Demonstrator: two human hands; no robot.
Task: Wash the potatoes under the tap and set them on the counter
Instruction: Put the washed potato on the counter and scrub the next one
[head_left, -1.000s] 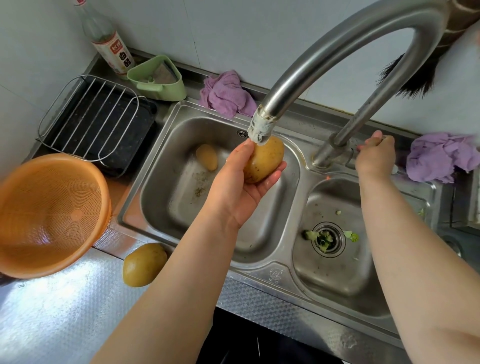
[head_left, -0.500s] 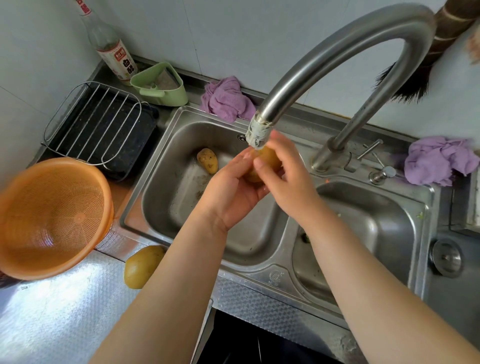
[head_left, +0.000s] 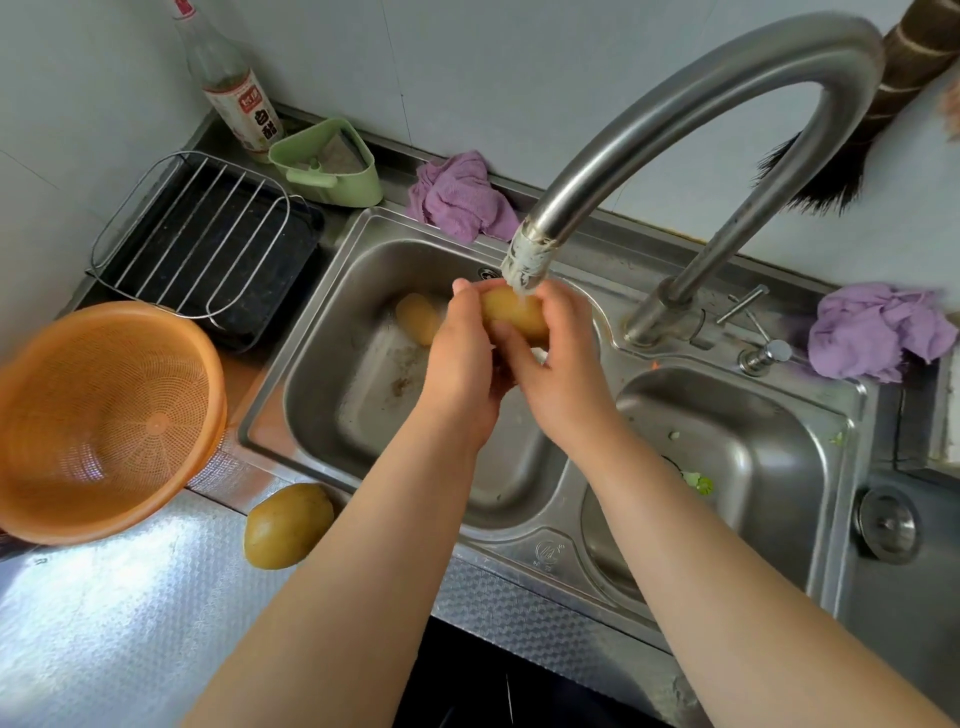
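**Both hands on a potato under the tap**

The left hand and right hand curl their fingers around one potato, held right under the tap spout over the left basin. A second potato lies on that basin's floor, behind the left hand. A third rests on the counter, just beside the orange colander.

Both hands, left hand and right hand, clasp yellow-brown potato under curved steel tap spout; second oval potato on counter at 7 o'clock.
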